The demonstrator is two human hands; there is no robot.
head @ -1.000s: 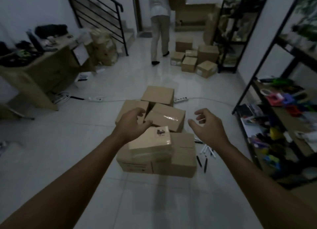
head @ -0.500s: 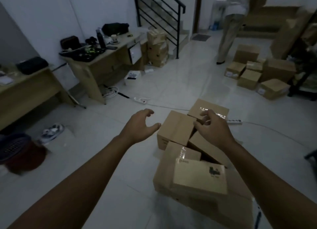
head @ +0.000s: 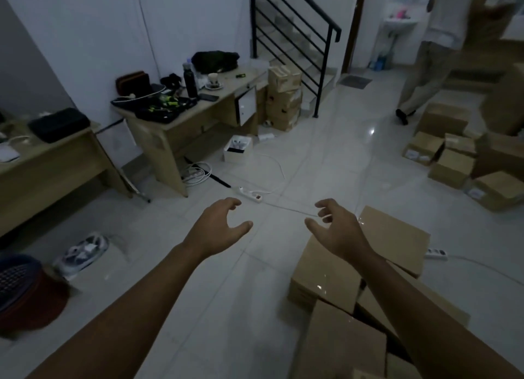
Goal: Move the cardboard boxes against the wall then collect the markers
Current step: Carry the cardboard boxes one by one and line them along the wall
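Reaching forward over a white tiled floor point(head: 232, 307), the person's left hand point(head: 218, 228) and right hand point(head: 337, 231) are both empty, fingers spread and curled. Cardboard boxes point(head: 326, 268) cluster at lower right, beneath the right forearm. A power strip point(head: 251, 193) lies just beyond the hands. Desks point(head: 175, 123) line the left wall; more boxes point(head: 450, 163) sit at far right.

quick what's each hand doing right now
Left hand: open, holding nothing.
Right hand: open, empty, above the brown cardboard boxes.
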